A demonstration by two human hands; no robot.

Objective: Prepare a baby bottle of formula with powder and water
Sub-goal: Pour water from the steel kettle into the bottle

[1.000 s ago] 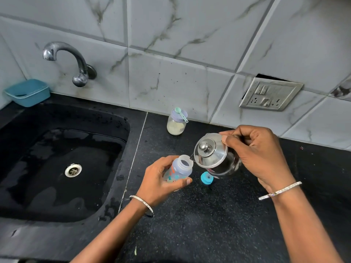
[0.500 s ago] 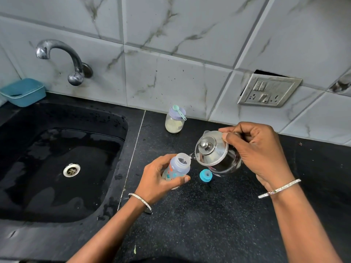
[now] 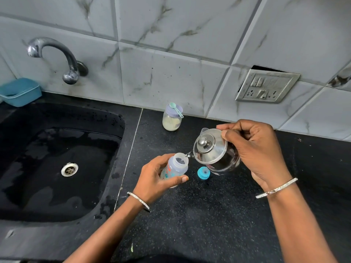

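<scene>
Over the counter (image 3: 209, 221), right hand (image 3: 256, 149) tilts kettle (image 3: 212, 149) (lidded) toward bottle (image 3: 177, 167).

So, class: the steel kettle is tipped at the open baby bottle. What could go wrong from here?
The spout of the kettle meets only the rim of the narrow baby bottle, held tilted by the left hand; water could miss and spill.
The blue cap lies on the counter just below the kettle; drips may wet it.
If the right hand tips further, the lid might slide off.

You have one bottle (image 3: 175, 167), one kettle (image 3: 212, 149), one jar (image 3: 171, 122), one scoop (image 3: 175, 109), one cap (image 3: 203, 173), one tub (image 3: 20, 92), two bangles (image 3: 139, 201).
</scene>
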